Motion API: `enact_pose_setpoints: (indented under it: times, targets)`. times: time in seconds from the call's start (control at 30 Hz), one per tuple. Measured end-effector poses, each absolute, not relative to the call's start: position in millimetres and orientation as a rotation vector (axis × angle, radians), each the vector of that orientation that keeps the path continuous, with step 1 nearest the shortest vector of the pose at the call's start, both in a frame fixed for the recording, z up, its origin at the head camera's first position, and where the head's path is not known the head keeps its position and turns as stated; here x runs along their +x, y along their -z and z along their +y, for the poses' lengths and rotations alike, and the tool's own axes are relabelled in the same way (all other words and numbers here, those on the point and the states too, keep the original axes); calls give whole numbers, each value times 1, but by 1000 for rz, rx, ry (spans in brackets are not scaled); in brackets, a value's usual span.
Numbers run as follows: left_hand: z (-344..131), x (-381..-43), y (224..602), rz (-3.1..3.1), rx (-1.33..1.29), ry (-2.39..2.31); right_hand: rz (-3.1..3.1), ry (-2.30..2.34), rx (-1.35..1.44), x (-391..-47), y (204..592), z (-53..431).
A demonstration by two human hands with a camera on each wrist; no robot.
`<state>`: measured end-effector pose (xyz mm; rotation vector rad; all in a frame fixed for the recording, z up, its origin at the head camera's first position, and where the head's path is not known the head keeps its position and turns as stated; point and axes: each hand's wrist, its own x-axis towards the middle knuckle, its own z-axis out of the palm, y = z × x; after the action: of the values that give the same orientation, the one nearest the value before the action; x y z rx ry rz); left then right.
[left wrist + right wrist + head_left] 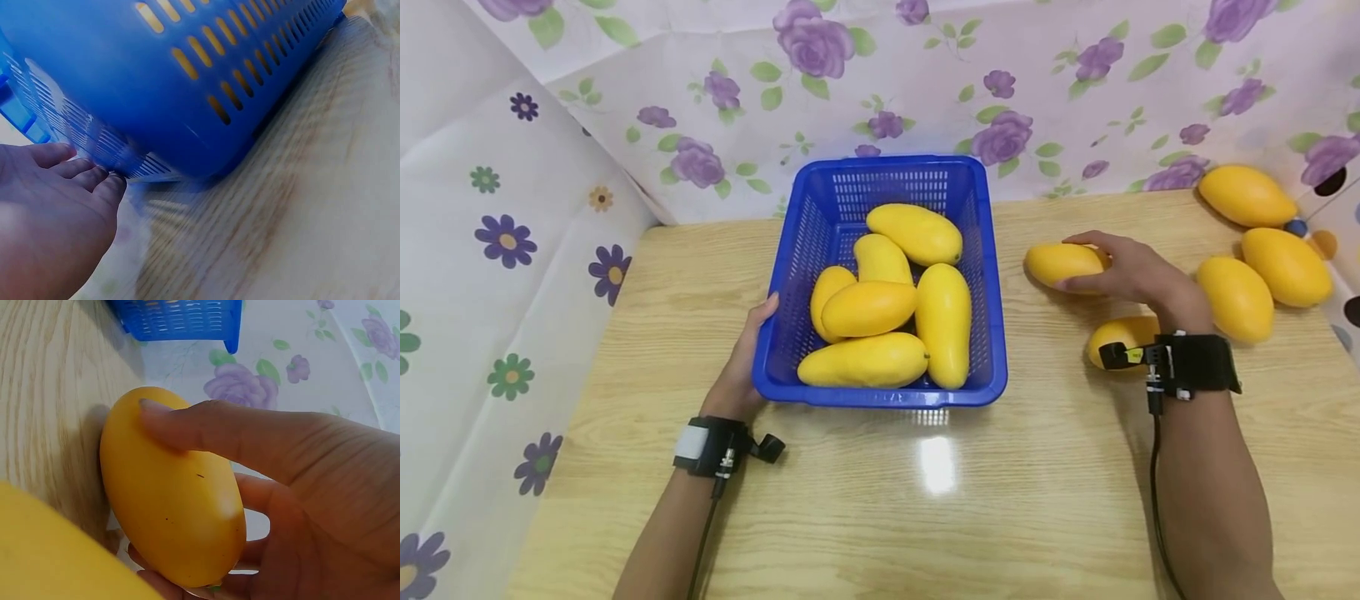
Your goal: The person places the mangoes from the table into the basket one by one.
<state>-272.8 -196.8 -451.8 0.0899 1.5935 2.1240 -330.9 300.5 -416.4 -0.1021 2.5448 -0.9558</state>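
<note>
A blue plastic basket [880,397] with slotted walls stands on the table, holding several yellow mangoes [951,325]. Against the basket's left outer wall rests my left hand [748,350], its thumb by the rim. In the left wrist view the fingertips [106,181] touch the slotted wall, fairly straight. To the right of the basket, my right hand [1123,271] grips a mango [1060,265] that lies on the table. The right wrist view shows the thumb across the mango [169,500] and the fingers curled round its other side.
Another mango [1105,346] lies below the right wrist, partly hidden by the wrist camera. Several more mangoes, one of them a mango [1236,300] near the right forearm, lie at the right of the wooden table [850,500]. A flowered cloth [700,100] hangs along the back.
</note>
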Motion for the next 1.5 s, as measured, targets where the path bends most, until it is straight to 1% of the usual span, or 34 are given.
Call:
enact_pose_setpoints:
  times: [0.3,0.97,1.5]
  targets:
    - [-196,-275,452,1581,86,-2140,2571,1006,-82,-331,416,301]
    - [-196,-271,455,1557,108,-2139,2755,1126,-147,-326,411,297]
    - [-195,-271,449,1576,114,-2147,2815,1173,-179,-320,392,290]
